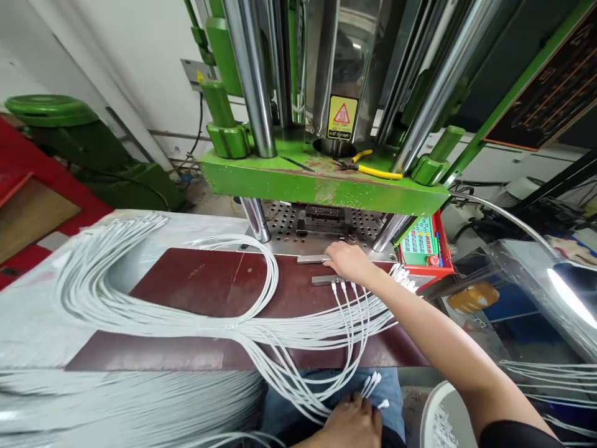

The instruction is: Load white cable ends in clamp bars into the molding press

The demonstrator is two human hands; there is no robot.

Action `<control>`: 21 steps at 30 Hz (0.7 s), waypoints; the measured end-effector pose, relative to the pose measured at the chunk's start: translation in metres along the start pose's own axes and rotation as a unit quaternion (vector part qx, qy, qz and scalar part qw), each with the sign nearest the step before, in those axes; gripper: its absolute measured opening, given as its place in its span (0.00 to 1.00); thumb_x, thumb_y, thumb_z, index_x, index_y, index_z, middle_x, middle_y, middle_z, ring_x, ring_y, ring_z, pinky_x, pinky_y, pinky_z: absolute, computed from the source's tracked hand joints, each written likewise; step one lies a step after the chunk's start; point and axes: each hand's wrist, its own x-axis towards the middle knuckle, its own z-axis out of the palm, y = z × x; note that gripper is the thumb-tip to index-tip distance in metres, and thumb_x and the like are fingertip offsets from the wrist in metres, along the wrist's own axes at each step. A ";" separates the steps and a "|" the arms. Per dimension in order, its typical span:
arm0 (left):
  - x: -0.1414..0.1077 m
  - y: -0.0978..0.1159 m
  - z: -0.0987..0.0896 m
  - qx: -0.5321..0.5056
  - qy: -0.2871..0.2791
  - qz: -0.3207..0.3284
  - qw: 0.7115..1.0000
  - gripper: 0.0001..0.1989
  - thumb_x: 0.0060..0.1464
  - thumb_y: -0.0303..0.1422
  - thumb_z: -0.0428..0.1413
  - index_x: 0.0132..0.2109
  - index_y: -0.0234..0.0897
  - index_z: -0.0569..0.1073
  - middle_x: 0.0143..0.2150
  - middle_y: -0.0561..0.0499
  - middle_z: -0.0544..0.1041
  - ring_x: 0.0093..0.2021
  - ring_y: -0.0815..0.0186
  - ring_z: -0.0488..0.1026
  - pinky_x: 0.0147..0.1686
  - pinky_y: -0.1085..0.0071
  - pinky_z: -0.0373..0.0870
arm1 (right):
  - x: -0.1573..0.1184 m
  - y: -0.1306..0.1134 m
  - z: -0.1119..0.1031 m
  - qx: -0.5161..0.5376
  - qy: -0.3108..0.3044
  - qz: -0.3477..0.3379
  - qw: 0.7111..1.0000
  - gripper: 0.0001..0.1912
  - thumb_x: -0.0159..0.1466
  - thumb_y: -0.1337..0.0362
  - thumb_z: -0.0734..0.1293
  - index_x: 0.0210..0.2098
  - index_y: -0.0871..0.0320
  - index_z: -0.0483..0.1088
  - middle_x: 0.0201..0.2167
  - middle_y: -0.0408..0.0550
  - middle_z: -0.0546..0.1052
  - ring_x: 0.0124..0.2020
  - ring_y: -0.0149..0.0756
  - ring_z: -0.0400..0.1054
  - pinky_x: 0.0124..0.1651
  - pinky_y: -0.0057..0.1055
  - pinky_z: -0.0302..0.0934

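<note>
My right hand (351,261) reaches forward onto the dark red mat (200,286), fingers resting on two small metal bars (313,259) in front of the green press (321,177). Several white cable ends (347,292) lie lined up just under that hand. My left hand (352,424) is low at my lap, closed around a bunch of white cables with plug ends (372,384). A large looped bundle of white cables (107,280) spreads over the table to the left.
Yellow-handled pliers (373,169) lie on the press platen. A red control box with coloured buttons (422,246) sits right of the press. A white bin (443,420) stands at lower right, with a bright lamp (569,295) beyond it. A perforated metal plate (284,227) lies under the press.
</note>
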 end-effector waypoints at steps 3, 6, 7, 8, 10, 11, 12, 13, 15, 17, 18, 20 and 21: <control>0.001 -0.005 0.004 0.001 0.021 0.023 1.000 0.04 0.53 0.29 0.56 0.34 0.33 0.74 0.32 0.44 0.78 0.34 0.58 0.75 0.29 0.71 0.68 | 0.015 -0.007 0.010 -0.008 0.024 -0.026 0.999 0.12 0.65 0.58 0.62 0.40 0.62 0.69 0.39 0.53 0.71 0.46 0.43 0.63 0.41 0.33 0.61; -0.003 -0.014 -0.037 -0.086 0.066 0.105 0.989 0.05 0.56 0.34 0.54 0.39 0.39 0.72 0.32 0.52 0.77 0.32 0.66 0.74 0.28 0.76 0.67 | 0.021 -0.010 0.016 0.019 0.027 -0.025 0.999 0.12 0.65 0.59 0.62 0.40 0.62 0.70 0.40 0.53 0.70 0.46 0.42 0.62 0.43 0.33 0.61; -0.005 -0.021 -0.059 -0.123 0.075 0.105 0.984 0.06 0.57 0.36 0.53 0.39 0.40 0.72 0.31 0.54 0.76 0.30 0.68 0.73 0.26 0.77 0.66 | 0.020 -0.009 0.015 0.037 0.031 -0.021 0.999 0.12 0.65 0.59 0.61 0.42 0.61 0.70 0.40 0.53 0.70 0.46 0.42 0.62 0.44 0.33 0.61; -0.007 -0.030 -0.082 -0.157 0.088 0.081 0.980 0.09 0.58 0.39 0.51 0.40 0.41 0.71 0.32 0.54 0.76 0.29 0.68 0.73 0.26 0.77 0.66 | 0.016 -0.006 0.012 0.057 0.039 -0.016 0.997 0.13 0.66 0.59 0.61 0.44 0.61 0.69 0.41 0.53 0.71 0.46 0.41 0.62 0.45 0.34 0.60; -0.009 -0.055 -0.125 -0.173 0.134 -0.048 0.975 0.12 0.61 0.38 0.44 0.46 0.42 0.69 0.39 0.50 0.76 0.33 0.66 0.74 0.33 0.74 0.68 | 0.002 0.003 0.003 0.098 0.066 0.002 0.993 0.15 0.67 0.58 0.59 0.48 0.60 0.68 0.43 0.53 0.71 0.47 0.41 0.62 0.48 0.35 0.60; -0.010 -0.071 -0.143 -0.146 0.154 -0.118 0.970 0.15 0.63 0.36 0.41 0.48 0.41 0.69 0.41 0.48 0.75 0.36 0.63 0.74 0.36 0.71 0.69 | -0.009 0.010 -0.002 0.119 0.075 0.011 0.990 0.16 0.67 0.58 0.59 0.49 0.60 0.67 0.43 0.52 0.71 0.48 0.41 0.63 0.49 0.35 0.59; -0.009 -0.088 -0.155 -0.112 0.148 -0.184 0.965 0.16 0.63 0.36 0.39 0.49 0.40 0.68 0.42 0.46 0.74 0.37 0.61 0.74 0.38 0.68 0.69 | -0.021 0.018 -0.008 0.140 0.074 0.019 0.987 0.15 0.67 0.59 0.58 0.49 0.59 0.67 0.43 0.52 0.72 0.48 0.40 0.63 0.50 0.36 0.59; -0.007 -0.105 -0.164 -0.074 0.142 -0.239 0.958 0.16 0.63 0.35 0.39 0.50 0.38 0.67 0.43 0.44 0.73 0.38 0.58 0.74 0.38 0.65 0.69 | -0.034 0.027 -0.012 0.162 0.061 0.020 0.985 0.14 0.67 0.60 0.59 0.48 0.58 0.68 0.43 0.51 0.72 0.47 0.39 0.64 0.50 0.36 0.59; -0.002 -0.137 -0.168 -0.016 0.117 -0.273 0.955 0.17 0.61 0.35 0.41 0.54 0.34 0.64 0.47 0.41 0.70 0.39 0.55 0.74 0.37 0.62 0.69 | -0.058 0.042 -0.015 0.190 0.018 0.011 0.982 0.12 0.65 0.63 0.61 0.47 0.57 0.68 0.42 0.50 0.73 0.47 0.38 0.65 0.51 0.36 0.59; 0.004 -0.159 -0.162 0.024 0.086 -0.258 0.962 0.16 0.60 0.33 0.43 0.51 0.33 0.66 0.46 0.41 0.69 0.39 0.54 0.73 0.35 0.63 0.68 | -0.076 0.053 -0.009 0.176 -0.011 0.015 0.984 0.15 0.62 0.67 0.64 0.48 0.58 0.68 0.42 0.50 0.72 0.48 0.39 0.64 0.51 0.37 0.59; 0.007 -0.166 -0.158 0.035 0.074 -0.243 0.967 0.14 0.60 0.33 0.43 0.48 0.33 0.68 0.44 0.41 0.69 0.39 0.54 0.73 0.34 0.64 0.68 | -0.082 0.055 -0.005 0.158 -0.016 0.023 0.987 0.15 0.60 0.68 0.65 0.48 0.58 0.69 0.42 0.51 0.72 0.48 0.41 0.64 0.51 0.37 0.59; 0.010 -0.175 -0.153 0.030 0.069 -0.226 0.971 0.13 0.61 0.33 0.42 0.42 0.35 0.70 0.42 0.43 0.69 0.40 0.54 0.72 0.32 0.65 0.66 | -0.088 0.056 0.002 0.128 -0.011 0.040 0.991 0.12 0.61 0.70 0.64 0.44 0.59 0.70 0.41 0.52 0.71 0.47 0.42 0.64 0.50 0.38 0.60; 0.010 -0.176 -0.153 0.008 0.082 -0.229 0.970 0.12 0.61 0.34 0.42 0.41 0.36 0.69 0.41 0.44 0.70 0.39 0.55 0.72 0.32 0.65 0.66 | -0.090 0.056 0.003 0.128 -0.006 0.046 0.991 0.10 0.61 0.69 0.64 0.43 0.59 0.70 0.40 0.52 0.71 0.46 0.41 0.64 0.49 0.38 0.60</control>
